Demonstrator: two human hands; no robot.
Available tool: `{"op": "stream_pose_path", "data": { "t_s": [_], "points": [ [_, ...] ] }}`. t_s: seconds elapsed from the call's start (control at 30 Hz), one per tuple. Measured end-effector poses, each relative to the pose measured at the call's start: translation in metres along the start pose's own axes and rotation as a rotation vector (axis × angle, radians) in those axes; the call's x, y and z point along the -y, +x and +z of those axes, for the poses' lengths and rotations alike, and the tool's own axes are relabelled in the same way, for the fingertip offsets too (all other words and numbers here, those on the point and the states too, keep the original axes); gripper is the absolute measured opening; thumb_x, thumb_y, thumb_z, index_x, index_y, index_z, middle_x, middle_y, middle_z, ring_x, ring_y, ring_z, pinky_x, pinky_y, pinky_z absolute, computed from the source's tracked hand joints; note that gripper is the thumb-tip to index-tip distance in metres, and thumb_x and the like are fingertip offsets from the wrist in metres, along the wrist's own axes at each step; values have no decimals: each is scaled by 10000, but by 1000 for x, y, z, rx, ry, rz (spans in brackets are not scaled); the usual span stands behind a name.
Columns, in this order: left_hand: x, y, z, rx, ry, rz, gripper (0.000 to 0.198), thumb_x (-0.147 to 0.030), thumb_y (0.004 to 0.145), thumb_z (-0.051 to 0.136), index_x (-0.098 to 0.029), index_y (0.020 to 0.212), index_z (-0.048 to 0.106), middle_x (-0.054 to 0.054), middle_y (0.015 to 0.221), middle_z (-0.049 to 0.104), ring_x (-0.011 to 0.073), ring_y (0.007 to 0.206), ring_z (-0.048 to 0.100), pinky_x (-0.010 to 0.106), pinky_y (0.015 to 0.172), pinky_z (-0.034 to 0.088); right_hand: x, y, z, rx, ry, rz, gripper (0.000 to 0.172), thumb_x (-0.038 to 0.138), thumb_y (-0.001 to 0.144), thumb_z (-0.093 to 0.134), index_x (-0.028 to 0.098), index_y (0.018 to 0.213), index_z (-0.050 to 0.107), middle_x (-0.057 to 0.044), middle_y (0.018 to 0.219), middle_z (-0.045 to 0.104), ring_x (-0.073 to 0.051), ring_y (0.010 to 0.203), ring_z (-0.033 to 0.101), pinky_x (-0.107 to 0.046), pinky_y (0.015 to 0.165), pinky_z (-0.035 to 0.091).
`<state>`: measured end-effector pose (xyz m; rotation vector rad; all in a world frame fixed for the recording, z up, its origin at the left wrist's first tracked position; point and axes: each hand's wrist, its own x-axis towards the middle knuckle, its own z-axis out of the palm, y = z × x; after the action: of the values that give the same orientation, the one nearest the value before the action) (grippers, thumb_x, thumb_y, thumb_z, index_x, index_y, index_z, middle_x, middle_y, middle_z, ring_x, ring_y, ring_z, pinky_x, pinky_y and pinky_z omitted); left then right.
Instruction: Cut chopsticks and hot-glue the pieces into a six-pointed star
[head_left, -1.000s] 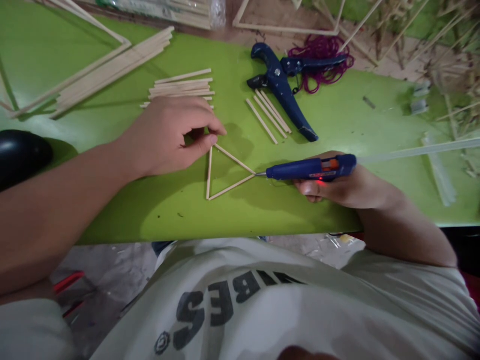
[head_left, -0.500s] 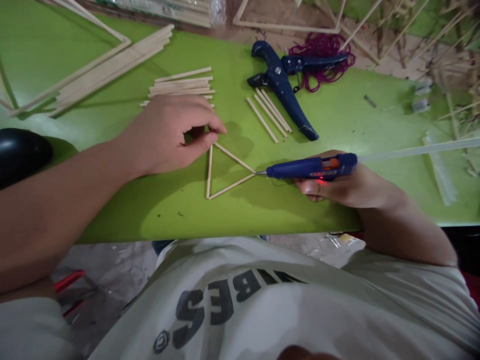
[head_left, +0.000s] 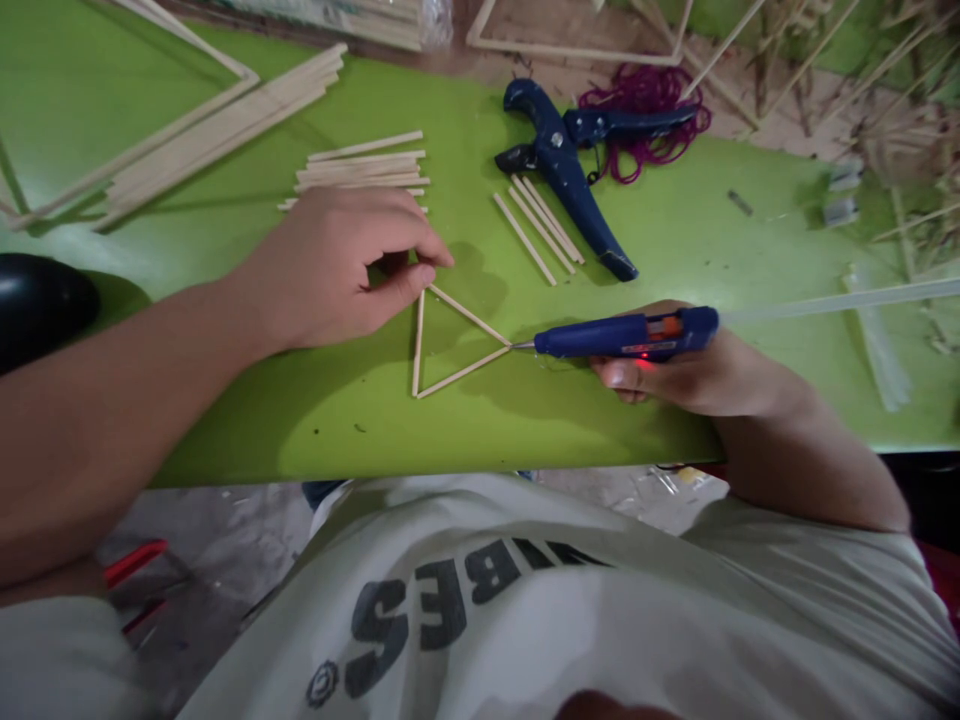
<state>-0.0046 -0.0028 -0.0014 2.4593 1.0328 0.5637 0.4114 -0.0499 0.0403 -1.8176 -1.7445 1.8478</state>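
My right hand is wrapped round a blue glue gun with a small red light lit and a clear glue stick running out of its back. The nozzle touches the right corner of a triangle of three thin wooden sticks lying on the green table. At the triangle's top corner, my left hand is closed, thumb and fingertips pinching the stick ends there. Part of that corner is hidden under the fingers.
Behind my left hand lie several short sticks and a stack of longer flat sticks. A dark blue cutter, loose sticks and purple cord lie further back. At left sits a black rounded object; spare glue sticks lie right.
Almost nothing differs. Both hands, the glue gun and the stick triangle hold the same places; only the view has shifted very slightly.
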Motion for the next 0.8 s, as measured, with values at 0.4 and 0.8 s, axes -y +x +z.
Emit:
{"op": "stream_pose_path", "data": {
  "t_s": [0.4,0.8],
  "points": [
    [0,-1,1,-16,7,14,424,-438,1236,568,-249,1288,943,102,1218,961,266,1083,909,434,996,736,3,1,0,25,-14,48,827,938,635,1134,207,806,789,-65,680,733,-207,627,631,-335,538,487],
    [1,-1,-1,11,-7,-4,426,-452,1240,555,-264,1298,932,90,1240,958,264,1102,888,443,1013,726,4,1,-2,38,-12,29,828,930,656,1133,194,790,779,-55,674,708,-193,625,606,-324,540,449]
  ]
}}
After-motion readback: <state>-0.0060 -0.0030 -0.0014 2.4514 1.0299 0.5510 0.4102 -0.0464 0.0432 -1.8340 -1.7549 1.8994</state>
